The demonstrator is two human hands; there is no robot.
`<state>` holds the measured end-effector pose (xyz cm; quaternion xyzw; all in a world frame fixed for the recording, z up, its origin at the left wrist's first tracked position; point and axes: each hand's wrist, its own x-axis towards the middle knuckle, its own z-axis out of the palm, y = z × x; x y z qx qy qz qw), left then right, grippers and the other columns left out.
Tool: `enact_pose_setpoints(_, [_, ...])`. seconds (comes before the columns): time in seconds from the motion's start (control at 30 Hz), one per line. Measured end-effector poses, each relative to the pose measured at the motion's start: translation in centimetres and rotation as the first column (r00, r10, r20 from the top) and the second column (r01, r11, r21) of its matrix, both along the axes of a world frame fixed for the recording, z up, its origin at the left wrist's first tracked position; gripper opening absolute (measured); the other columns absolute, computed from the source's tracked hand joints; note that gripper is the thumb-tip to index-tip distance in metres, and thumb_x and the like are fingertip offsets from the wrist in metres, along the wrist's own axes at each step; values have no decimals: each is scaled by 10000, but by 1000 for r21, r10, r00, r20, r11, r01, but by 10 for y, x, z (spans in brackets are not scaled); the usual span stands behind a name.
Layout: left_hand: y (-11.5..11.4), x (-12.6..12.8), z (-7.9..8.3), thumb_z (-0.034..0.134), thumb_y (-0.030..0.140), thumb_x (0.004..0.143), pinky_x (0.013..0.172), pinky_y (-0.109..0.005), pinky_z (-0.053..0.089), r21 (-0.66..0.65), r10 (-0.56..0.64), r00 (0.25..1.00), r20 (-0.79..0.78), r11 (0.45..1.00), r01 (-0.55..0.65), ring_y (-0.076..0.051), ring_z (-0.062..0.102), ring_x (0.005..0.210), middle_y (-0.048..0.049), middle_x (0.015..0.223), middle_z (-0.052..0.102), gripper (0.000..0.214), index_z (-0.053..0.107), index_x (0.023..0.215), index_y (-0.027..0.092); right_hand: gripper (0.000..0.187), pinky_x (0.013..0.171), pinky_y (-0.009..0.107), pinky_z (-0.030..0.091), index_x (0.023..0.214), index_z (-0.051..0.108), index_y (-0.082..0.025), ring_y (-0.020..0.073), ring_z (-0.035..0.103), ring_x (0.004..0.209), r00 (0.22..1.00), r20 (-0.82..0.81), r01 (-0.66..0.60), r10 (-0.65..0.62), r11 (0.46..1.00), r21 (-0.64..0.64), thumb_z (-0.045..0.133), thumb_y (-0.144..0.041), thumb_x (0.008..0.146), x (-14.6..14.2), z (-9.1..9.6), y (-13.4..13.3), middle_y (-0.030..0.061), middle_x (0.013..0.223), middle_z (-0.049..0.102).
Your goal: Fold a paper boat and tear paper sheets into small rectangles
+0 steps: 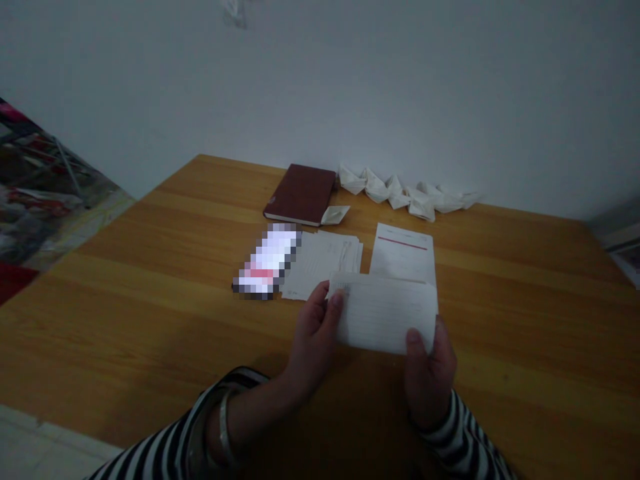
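Two hands held over the wooden table (150,313) — left hand (314,340) pinching the left edge of a ruled paper sheet (383,313), its long axis crosswise between them, right hand (429,377) gripping its lower right corner — neither clearly nearer.

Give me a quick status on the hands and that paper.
Left hand, right hand: both holding a ruled paper sheet by its sides. Just beyond: a red-lined sheet and a loose paper stack on the wooden table.
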<state>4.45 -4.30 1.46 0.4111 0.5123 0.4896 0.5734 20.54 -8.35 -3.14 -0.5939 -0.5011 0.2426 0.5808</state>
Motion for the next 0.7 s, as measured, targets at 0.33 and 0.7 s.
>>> enact_pose_setpoints(0.33, [-1,2,1,491,463,924,668,-257,411,30,29,998,-63,999,-27,-163,481,746,-20,800,565,282,571,906,193,279,723,347,534,1114,583,-199,210,633,838,998,-49,37,-41,997,-74,543,-375,901,-1,0,1,69,963,668])
enact_pose_setpoints(0.7, [-3,3,0,492,492,920,616,-256,368,28,19,997,-77,999,-17,-149,431,686,5,737,488,306,527,854,196,220,689,311,516,1094,587,-214,192,635,795,999,-46,-13,10,999,-46,503,-340,934,0,3,0,42,906,673])
